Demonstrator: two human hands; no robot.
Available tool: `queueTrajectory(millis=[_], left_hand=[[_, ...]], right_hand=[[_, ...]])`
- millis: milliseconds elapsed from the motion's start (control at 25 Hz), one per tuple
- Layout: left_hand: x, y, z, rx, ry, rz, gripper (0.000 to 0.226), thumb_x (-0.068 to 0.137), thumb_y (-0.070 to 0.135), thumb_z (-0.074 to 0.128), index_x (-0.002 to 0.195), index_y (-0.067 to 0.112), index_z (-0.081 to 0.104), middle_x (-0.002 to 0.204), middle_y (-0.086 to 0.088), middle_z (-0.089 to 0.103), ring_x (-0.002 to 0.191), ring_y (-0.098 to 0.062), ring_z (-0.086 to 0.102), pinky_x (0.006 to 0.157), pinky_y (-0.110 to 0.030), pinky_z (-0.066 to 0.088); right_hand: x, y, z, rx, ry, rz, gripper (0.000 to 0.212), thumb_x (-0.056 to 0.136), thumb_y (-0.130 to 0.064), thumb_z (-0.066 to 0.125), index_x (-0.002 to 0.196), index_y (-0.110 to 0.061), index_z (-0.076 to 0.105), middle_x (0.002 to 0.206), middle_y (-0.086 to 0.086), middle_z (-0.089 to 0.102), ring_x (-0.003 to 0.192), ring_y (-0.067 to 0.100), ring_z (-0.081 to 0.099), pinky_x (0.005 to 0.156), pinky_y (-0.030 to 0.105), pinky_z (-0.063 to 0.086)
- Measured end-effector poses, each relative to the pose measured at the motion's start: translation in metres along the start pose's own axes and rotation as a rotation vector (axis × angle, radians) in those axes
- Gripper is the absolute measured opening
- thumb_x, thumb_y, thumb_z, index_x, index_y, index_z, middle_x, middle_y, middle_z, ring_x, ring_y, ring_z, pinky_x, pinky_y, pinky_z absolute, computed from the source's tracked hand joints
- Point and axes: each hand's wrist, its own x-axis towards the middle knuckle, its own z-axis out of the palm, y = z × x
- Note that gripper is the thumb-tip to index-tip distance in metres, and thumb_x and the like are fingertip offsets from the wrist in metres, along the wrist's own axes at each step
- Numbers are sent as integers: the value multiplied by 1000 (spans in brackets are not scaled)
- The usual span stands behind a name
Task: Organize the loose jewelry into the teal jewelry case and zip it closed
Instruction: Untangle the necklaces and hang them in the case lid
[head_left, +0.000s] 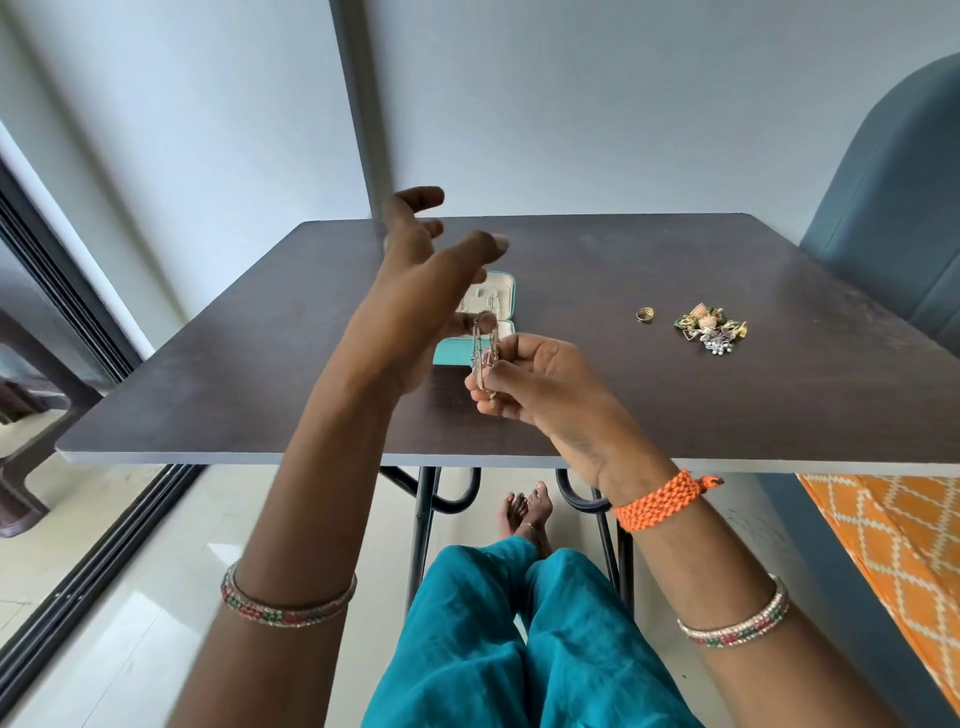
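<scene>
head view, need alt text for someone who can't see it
Both hands hold a silver chain above a dark table, the right hand gripping it, in front of an open teal jewelry case. A gold ring and loose jewelry pile lie right.

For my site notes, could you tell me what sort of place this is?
Probably a room in a home: a dark folding table on a glossy tiled floor, a sliding glass door and a bed or seat with an orange patterned cover.
</scene>
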Motion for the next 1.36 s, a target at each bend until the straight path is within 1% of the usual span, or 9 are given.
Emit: queueTrajectory(millis=[80,200,480,680,880,1000,1160,1240,1360], left_hand=[[3,8,1,48,-94,-18,59,74,27,67,121,33,31,131,-6,37,87,-16,57,65,-39,52],[5,17,1,143,-169,-1,54,87,27,65,124,34,26,135,-6,34,88,-13,58,73,-39,53],[7,19,0,279,-128,58,53,90,32,60,131,31,26,137,-4,31,106,-16,58,83,-42,55],[14,17,-2,293,-104,98,46,89,32,62,121,34,28,136,-3,30,131,-25,40,98,-48,46],[18,11,-6,310,-101,92,44,89,33,62,121,33,31,137,-3,30,127,-25,42,97,-47,47],[18,0,-6,227,-110,54,46,80,35,64,119,28,40,133,-3,37,114,-21,53,85,-42,54],[8,-28,1,-109,-221,-11,14,91,23,59,102,14,53,87,-2,62,69,-8,60,59,-23,50],[3,-44,3,-218,-224,39,13,87,18,62,97,11,56,77,1,63,70,-8,59,63,-18,48],[2,-63,2,-208,-172,107,16,80,6,67,94,6,60,90,-11,64,87,-20,60,78,-23,50]], right_hand=[[-1,-8,-5,-28,-109,-27,17,85,-2,60,99,-12,65,100,4,69,96,12,64,88,23,50],[0,-24,-17,58,-167,-94,14,72,-13,63,76,-21,74,97,-2,72,108,14,63,91,20,45],[11,-48,-31,-283,-93,-185,23,81,-25,68,98,-10,74,102,4,74,104,7,65,88,15,46],[17,-49,-32,-160,-176,-146,27,77,-17,68,101,-5,69,100,8,73,98,13,68,92,26,51],[20,-48,-28,-94,-192,-157,24,79,-7,65,103,-5,67,97,9,71,91,11,68,85,26,55],[22,-51,-26,-62,-152,-231,25,84,0,61,109,-1,63,89,9,68,78,14,66,79,29,56],[25,-58,-27,-18,-73,-283,24,88,4,55,110,-2,62,87,19,68,65,17,59,64,27,55],[26,-55,-27,6,-40,-281,22,89,5,54,107,-3,61,70,9,65,57,15,56,56,25,53],[28,-50,-27,40,27,-268,22,89,4,56,109,-3,59,62,7,59,54,15,55,54,25,52]])
